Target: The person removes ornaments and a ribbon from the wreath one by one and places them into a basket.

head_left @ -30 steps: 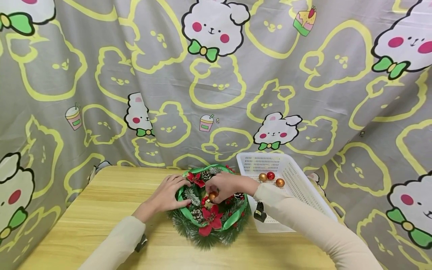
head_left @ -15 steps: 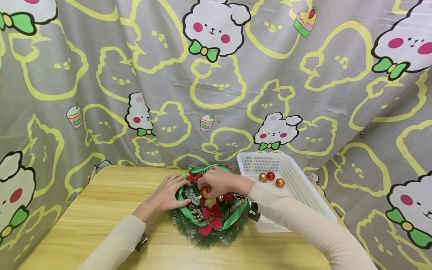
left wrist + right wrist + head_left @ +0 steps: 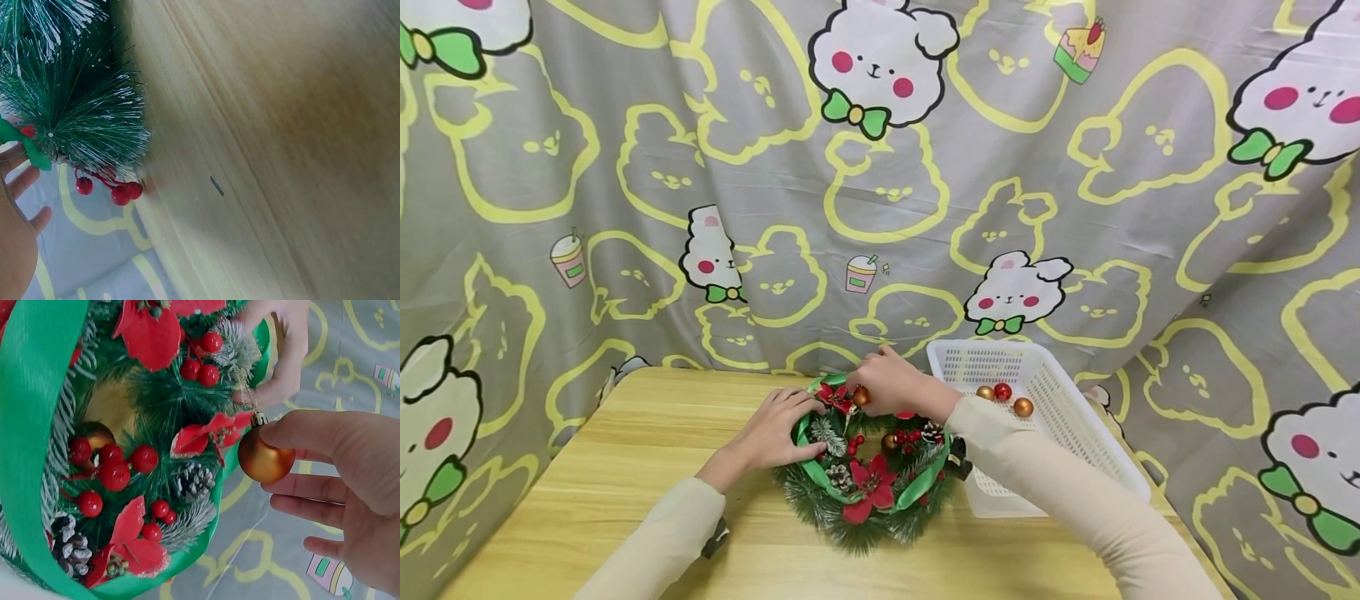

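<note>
A green Christmas wreath lies on the table, trimmed with green ribbon, red poinsettias, pinecones and red berries. My left hand grips its left rim, thumb and fingers bent over the edge; the right wrist view shows this left hand behind the foliage. Between thumb and fingers, my right hand pinches a gold bauble near its cap, above the far left part of the wreath by a red poinsettia. A gold hanging loop rises from the cap. Another gold bauble sits inside the wreath.
A white perforated plastic basket stands right of the wreath, with two gold baubles and a red bauble inside. The wooden table meets a patterned grey curtain at its back edge.
My right hand has carried the gold bauble from the wreath's middle leftward, then up toward its far side, uncovering the gold bauble inside. My left hand has stayed at the rim.
</note>
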Demonstrator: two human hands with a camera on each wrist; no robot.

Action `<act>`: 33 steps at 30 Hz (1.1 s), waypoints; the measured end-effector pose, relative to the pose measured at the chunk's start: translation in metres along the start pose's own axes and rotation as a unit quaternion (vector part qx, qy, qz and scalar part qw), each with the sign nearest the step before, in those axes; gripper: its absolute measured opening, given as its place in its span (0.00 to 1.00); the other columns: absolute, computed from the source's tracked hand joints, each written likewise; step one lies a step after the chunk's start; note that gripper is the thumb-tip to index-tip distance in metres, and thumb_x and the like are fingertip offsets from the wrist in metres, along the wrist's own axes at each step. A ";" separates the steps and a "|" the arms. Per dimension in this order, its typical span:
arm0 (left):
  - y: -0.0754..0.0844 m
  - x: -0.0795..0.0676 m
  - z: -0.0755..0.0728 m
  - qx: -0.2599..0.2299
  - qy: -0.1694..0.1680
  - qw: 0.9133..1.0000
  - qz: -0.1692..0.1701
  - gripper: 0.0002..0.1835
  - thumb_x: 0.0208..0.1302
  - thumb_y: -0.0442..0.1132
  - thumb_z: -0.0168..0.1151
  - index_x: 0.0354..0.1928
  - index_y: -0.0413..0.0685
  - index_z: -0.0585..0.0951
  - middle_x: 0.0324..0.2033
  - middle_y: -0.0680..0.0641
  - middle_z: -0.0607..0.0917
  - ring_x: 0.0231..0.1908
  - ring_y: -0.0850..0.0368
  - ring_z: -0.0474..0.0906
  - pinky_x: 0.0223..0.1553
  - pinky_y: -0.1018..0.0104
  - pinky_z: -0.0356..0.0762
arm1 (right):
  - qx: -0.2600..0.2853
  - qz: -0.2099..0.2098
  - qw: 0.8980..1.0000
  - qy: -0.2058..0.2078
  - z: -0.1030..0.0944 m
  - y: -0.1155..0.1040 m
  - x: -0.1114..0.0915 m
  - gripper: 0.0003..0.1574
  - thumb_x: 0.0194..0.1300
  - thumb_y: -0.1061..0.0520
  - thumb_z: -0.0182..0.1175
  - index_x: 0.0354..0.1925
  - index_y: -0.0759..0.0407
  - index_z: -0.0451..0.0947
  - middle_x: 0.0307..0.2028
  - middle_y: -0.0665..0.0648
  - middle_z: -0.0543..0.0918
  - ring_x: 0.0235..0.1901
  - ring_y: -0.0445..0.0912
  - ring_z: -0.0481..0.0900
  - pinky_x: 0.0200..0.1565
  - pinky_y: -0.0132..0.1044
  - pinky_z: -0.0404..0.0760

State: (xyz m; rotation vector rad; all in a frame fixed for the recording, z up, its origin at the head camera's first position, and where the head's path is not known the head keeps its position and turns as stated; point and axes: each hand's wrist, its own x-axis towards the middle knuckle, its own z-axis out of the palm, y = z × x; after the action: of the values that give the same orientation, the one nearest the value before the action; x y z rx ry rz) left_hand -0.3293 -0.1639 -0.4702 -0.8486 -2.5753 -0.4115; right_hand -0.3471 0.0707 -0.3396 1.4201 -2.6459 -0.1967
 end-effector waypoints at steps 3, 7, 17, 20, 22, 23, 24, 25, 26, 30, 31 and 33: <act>0.001 0.001 0.000 -0.001 0.001 1.000 0.001 0.29 0.51 0.72 0.55 0.48 0.64 0.77 0.52 0.55 0.77 0.57 0.54 0.67 0.62 0.50 0.59 | 0.006 0.006 1.000 0.009 0.001 0.008 -0.003 0.07 0.53 0.60 0.61 0.30 0.47 0.81 0.24 0.45 0.76 0.28 0.42 0.70 0.41 0.44 0.63; 0.002 0.001 0.000 0.000 0.003 1.000 0.003 0.28 0.51 0.71 0.56 0.48 0.64 0.77 0.52 0.55 0.78 0.57 0.53 0.67 0.62 0.50 0.59 | 0.020 0.015 0.999 0.032 0.002 0.020 -0.008 0.08 0.52 0.60 0.63 0.31 0.47 0.81 0.26 0.45 0.79 0.29 0.42 0.72 0.44 0.47 0.67; 0.003 0.000 -0.002 -0.003 0.009 1.000 0.008 0.28 0.51 0.69 0.58 0.48 0.61 0.78 0.52 0.54 0.78 0.57 0.52 0.68 0.61 0.48 0.61 | 0.030 0.092 0.989 0.113 0.002 0.065 -0.018 0.15 0.50 0.55 0.70 0.40 0.47 0.83 0.36 0.49 0.83 0.41 0.47 0.76 0.53 0.53 0.66; 0.003 0.000 -0.002 -0.005 0.006 1.000 0.004 0.28 0.51 0.69 0.59 0.49 0.62 0.78 0.52 0.53 0.78 0.57 0.52 0.68 0.62 0.48 0.60 | 0.030 0.114 0.982 0.147 -0.001 0.083 -0.026 0.18 0.50 0.54 0.71 0.43 0.49 0.83 0.38 0.50 0.83 0.43 0.48 0.76 0.55 0.53 0.65; 0.003 0.000 -0.002 -0.006 0.006 1.000 0.003 0.28 0.51 0.69 0.59 0.49 0.62 0.78 0.53 0.53 0.78 0.57 0.52 0.67 0.62 0.47 0.60 | 0.037 0.129 0.977 0.165 -0.002 0.096 -0.032 0.19 0.51 0.54 0.70 0.44 0.50 0.83 0.40 0.51 0.83 0.43 0.49 0.76 0.53 0.53 0.66; 0.003 0.000 -0.002 -0.006 0.006 1.000 0.003 0.28 0.51 0.69 0.59 0.49 0.62 0.77 0.53 0.53 0.78 0.57 0.52 0.67 0.62 0.47 0.60 | 0.038 0.138 0.975 0.172 -0.002 0.103 -0.036 0.19 0.52 0.54 0.70 0.45 0.51 0.82 0.40 0.51 0.83 0.43 0.49 0.76 0.53 0.54 0.66; 0.003 0.000 -0.002 -0.006 0.007 1.000 0.003 0.28 0.51 0.69 0.59 0.49 0.62 0.77 0.53 0.53 0.78 0.57 0.52 0.67 0.62 0.47 0.60 | 0.044 0.149 0.972 0.179 -0.002 0.109 -0.039 0.19 0.52 0.54 0.70 0.45 0.51 0.82 0.40 0.51 0.83 0.43 0.49 0.76 0.51 0.53 0.66; 0.003 0.000 -0.002 -0.005 0.007 1.000 0.004 0.28 0.51 0.69 0.59 0.49 0.62 0.77 0.53 0.53 0.78 0.57 0.51 0.67 0.62 0.47 0.60 | 0.047 0.160 0.969 0.184 -0.001 0.115 -0.043 0.20 0.53 0.53 0.70 0.46 0.51 0.82 0.40 0.52 0.83 0.43 0.49 0.75 0.50 0.53 0.67; 0.003 0.000 -0.002 -0.005 0.007 1.000 0.004 0.28 0.51 0.69 0.59 0.49 0.63 0.77 0.53 0.53 0.78 0.58 0.51 0.67 0.62 0.47 0.60 | 0.051 0.172 0.966 0.189 0.001 0.121 -0.048 0.20 0.53 0.52 0.70 0.46 0.51 0.82 0.40 0.52 0.83 0.43 0.50 0.76 0.49 0.53 0.67; 0.002 0.000 -0.001 -0.001 0.006 1.000 0.005 0.28 0.51 0.69 0.58 0.49 0.63 0.77 0.53 0.53 0.78 0.58 0.51 0.67 0.62 0.47 0.60 | 0.068 0.212 0.954 0.200 0.012 0.140 -0.064 0.20 0.54 0.52 0.69 0.46 0.52 0.81 0.40 0.54 0.82 0.43 0.51 0.75 0.47 0.53 0.67; 0.002 0.000 -0.001 -0.001 0.007 1.000 0.006 0.28 0.51 0.69 0.58 0.49 0.63 0.77 0.53 0.53 0.78 0.58 0.51 0.67 0.62 0.47 0.60 | 0.068 0.218 0.953 0.201 0.016 0.144 -0.068 0.20 0.54 0.52 0.69 0.46 0.52 0.81 0.39 0.54 0.82 0.43 0.51 0.75 0.47 0.54 0.67; 0.003 -0.001 -0.001 -0.002 0.010 1.000 0.008 0.28 0.51 0.69 0.58 0.49 0.62 0.77 0.52 0.53 0.78 0.57 0.51 0.67 0.62 0.46 0.60 | 0.070 0.227 0.950 0.201 0.024 0.150 -0.074 0.19 0.55 0.52 0.68 0.46 0.52 0.81 0.39 0.55 0.82 0.43 0.52 0.75 0.48 0.55 0.66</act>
State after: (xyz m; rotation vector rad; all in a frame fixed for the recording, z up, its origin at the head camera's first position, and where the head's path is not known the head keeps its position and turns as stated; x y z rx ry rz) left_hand -0.3268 -0.1624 -0.4692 -0.8608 -2.5484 -0.4182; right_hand -0.4330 0.2161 -0.3406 0.7346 -2.5757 0.3032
